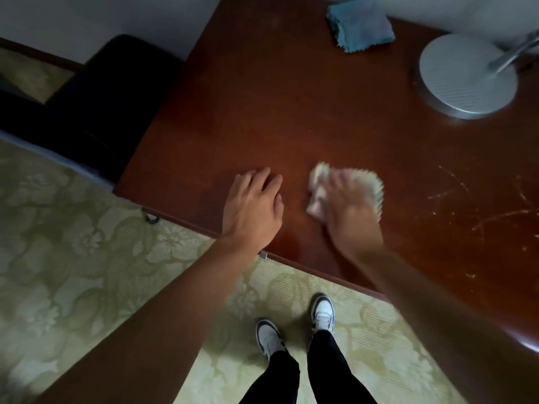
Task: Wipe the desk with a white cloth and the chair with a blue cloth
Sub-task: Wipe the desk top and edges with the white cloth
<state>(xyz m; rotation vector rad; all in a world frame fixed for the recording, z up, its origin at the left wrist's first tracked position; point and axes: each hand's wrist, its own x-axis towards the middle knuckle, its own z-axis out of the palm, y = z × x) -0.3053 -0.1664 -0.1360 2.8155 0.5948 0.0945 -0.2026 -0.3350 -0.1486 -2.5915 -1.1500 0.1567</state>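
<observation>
The reddish-brown wooden desk (pixel 291 112) fills the upper right of the head view. My right hand (pixel 347 208) lies blurred on a white cloth (pixel 367 182) near the desk's front edge, its fingers pressing the cloth flat against the wood. My left hand (pixel 253 208) rests palm down on the desk just left of it, fingers relaxed, holding nothing. A folded blue cloth (pixel 360 24) lies at the desk's far edge. The black chair (pixel 96 91) stands left of the desk.
A round silver lamp base (pixel 466 77) with a slanted stem stands at the desk's far right. Pale scratches (pixel 481 205) mark the wood on the right. My feet in white shoes (pixel 294 328) stand on patterned green carpet (pixel 73 258) before the desk.
</observation>
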